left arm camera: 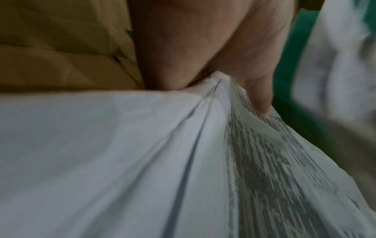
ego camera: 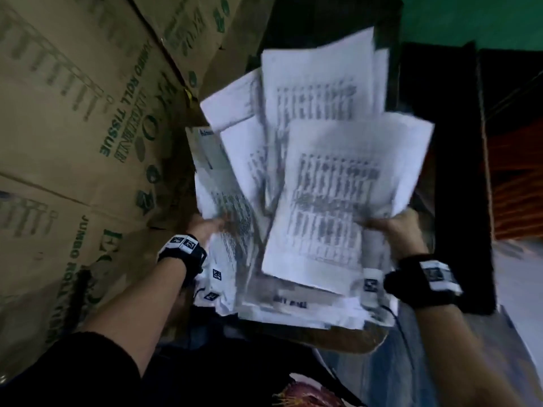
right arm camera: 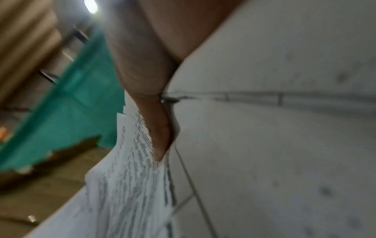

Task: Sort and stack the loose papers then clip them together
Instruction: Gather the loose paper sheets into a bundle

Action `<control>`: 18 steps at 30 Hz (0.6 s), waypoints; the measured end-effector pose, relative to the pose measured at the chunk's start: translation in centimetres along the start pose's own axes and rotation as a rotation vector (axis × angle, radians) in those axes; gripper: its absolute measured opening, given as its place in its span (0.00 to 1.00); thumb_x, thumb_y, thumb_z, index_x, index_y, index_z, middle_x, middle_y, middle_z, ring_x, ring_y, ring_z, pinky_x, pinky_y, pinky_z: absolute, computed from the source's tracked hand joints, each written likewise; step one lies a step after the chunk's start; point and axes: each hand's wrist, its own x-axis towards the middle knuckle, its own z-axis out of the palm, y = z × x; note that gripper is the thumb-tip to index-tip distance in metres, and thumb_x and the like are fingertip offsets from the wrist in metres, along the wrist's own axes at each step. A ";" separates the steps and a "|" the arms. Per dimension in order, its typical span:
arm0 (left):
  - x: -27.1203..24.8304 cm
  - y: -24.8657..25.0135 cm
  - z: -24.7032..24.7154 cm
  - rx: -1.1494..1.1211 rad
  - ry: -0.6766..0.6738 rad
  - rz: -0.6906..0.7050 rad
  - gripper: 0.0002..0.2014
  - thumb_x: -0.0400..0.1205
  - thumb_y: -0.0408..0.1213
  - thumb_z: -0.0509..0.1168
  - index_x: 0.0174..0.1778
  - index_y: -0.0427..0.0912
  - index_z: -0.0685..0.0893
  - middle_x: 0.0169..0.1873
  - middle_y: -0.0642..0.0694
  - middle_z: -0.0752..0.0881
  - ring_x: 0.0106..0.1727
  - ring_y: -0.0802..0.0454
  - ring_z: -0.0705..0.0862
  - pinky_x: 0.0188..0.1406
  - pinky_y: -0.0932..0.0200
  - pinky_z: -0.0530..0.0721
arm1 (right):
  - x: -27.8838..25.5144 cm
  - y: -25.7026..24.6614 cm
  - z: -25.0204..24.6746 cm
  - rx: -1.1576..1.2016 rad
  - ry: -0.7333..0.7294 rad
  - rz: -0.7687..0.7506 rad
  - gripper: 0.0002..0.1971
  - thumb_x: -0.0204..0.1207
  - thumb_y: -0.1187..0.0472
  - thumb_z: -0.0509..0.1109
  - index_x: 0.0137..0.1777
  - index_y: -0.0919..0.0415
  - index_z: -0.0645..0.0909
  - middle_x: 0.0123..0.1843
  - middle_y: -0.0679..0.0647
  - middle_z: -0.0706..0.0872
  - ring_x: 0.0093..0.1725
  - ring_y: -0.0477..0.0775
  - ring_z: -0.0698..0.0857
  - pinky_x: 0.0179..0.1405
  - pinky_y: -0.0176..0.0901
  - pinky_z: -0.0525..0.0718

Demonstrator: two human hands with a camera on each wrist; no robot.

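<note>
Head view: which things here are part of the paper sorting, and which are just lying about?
Part of the job:
loose papers
left hand, gripping papers
right hand, gripping papers

Just lying about:
cardboard boxes
green wall
No clip is visible.

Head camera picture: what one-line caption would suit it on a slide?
Both hands, left hand and right hand, grip a fanned, uneven bundle of printed papers beside cardboard boxes.

Brown cardboard boxes (ego camera: 88, 118) printed "JUMBO ROLL TISSUE" in green fill the nine o'clock side. A green wall (ego camera: 470, 16) shows at one o'clock, above dark panels (ego camera: 458, 171) at three o'clock.
</note>
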 end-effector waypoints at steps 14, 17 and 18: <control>-0.3 1.0 1.3 0.144 0.017 -0.048 0.44 0.60 0.44 0.84 0.66 0.26 0.71 0.66 0.31 0.80 0.65 0.37 0.81 0.65 0.45 0.81 | 4.3 6.0 14.0 -0.593 -0.175 0.121 0.14 0.72 0.68 0.72 0.56 0.71 0.78 0.53 0.68 0.85 0.53 0.66 0.85 0.43 0.43 0.77; 0.9 0.7 0.7 0.113 0.020 -0.064 0.43 0.64 0.41 0.83 0.69 0.27 0.70 0.71 0.33 0.76 0.71 0.38 0.76 0.69 0.47 0.77 | 5.1 5.4 11.5 -0.472 -0.142 0.225 0.38 0.61 0.46 0.83 0.64 0.63 0.71 0.62 0.60 0.80 0.59 0.60 0.81 0.56 0.49 0.80; 0.8 0.7 0.5 0.076 -0.005 -0.088 0.43 0.65 0.41 0.82 0.71 0.28 0.69 0.72 0.35 0.74 0.72 0.39 0.74 0.70 0.46 0.74 | 5.5 5.7 10.3 -0.474 -0.075 0.277 0.46 0.57 0.36 0.81 0.69 0.61 0.68 0.69 0.62 0.76 0.66 0.62 0.77 0.64 0.55 0.77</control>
